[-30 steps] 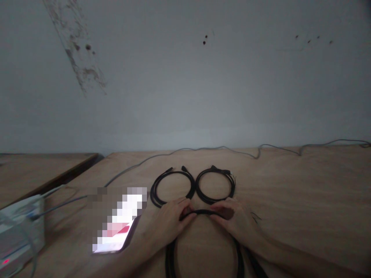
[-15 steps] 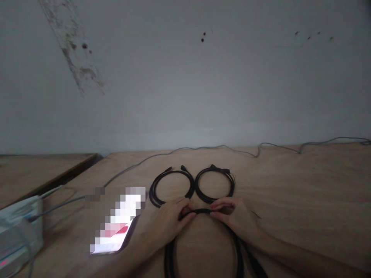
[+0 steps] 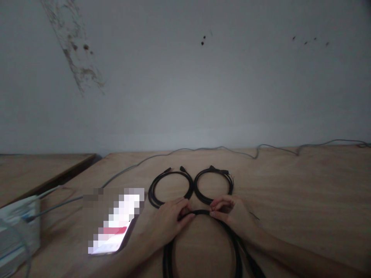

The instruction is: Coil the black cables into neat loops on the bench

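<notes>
A large loop of black cable (image 3: 238,247) lies on the wooden table nearest to me, its bottom cut off by the frame. My left hand (image 3: 171,220) pinches the top of this loop between thumb and fingers. A short way to the right, my right hand (image 3: 232,212) pinches the same cable, with a short stretch showing between the hands. Just beyond them lie two smaller coiled black cables, a left coil (image 3: 151,193) and a right coil (image 3: 197,189), side by side, their plug ends at the far side.
A lit phone (image 3: 121,227), partly pixelated, lies left of my left hand. Farther left is a white device (image 3: 31,239) with cords. A thin grey cable (image 3: 139,162) runs along the back of the table (image 3: 304,185), below the wall (image 3: 246,88).
The view has shifted slightly. Both hands keep their pinch on the black cable in nearly the same place.
</notes>
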The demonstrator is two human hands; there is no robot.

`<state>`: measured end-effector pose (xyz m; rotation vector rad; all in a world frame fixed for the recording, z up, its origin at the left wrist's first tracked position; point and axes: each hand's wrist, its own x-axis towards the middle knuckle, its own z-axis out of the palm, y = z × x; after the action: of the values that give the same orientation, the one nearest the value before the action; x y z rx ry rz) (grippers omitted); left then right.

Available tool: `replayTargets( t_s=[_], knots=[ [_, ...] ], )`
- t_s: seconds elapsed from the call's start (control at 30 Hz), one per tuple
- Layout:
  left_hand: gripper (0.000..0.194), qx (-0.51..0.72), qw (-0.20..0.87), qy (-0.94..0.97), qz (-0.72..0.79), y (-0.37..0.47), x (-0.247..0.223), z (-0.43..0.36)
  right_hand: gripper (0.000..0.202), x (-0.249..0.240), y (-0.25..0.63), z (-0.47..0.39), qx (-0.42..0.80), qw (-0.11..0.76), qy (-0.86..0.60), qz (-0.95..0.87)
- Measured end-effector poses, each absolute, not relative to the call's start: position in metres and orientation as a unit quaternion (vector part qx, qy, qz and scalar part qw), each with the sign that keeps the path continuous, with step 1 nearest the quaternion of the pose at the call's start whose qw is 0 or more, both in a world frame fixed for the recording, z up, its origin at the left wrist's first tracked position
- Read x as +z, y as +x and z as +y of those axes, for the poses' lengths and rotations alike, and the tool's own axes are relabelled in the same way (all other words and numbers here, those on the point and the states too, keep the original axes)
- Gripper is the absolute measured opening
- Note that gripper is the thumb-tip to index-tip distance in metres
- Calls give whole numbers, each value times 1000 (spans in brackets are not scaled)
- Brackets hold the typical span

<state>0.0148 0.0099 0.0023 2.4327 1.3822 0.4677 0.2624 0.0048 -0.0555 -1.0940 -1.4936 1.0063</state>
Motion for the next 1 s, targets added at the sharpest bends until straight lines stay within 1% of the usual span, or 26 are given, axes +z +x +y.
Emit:
replayTargets(
  t_s=[0.27,0.43,0.6,0.8,1.0],
  knots=[
    [16,167,154,847,481,14,-1,11,8,-63,264,5,408,471,-446,-643],
    [17,166,152,848,480,14,-2,11,4,-64,266,4,357,462,-460,-669],
    [16,174,157,849,474,14,1,10,9,-53,271,3,261,414,-430,-758],
    [18,171,152,850,475,14,2,9,25,-44,277,5,165,361,-367,-841],
    [18,160,161,851,474,16,9,7,32,-37,284,12,74,262,-333,-903]
  ],
)
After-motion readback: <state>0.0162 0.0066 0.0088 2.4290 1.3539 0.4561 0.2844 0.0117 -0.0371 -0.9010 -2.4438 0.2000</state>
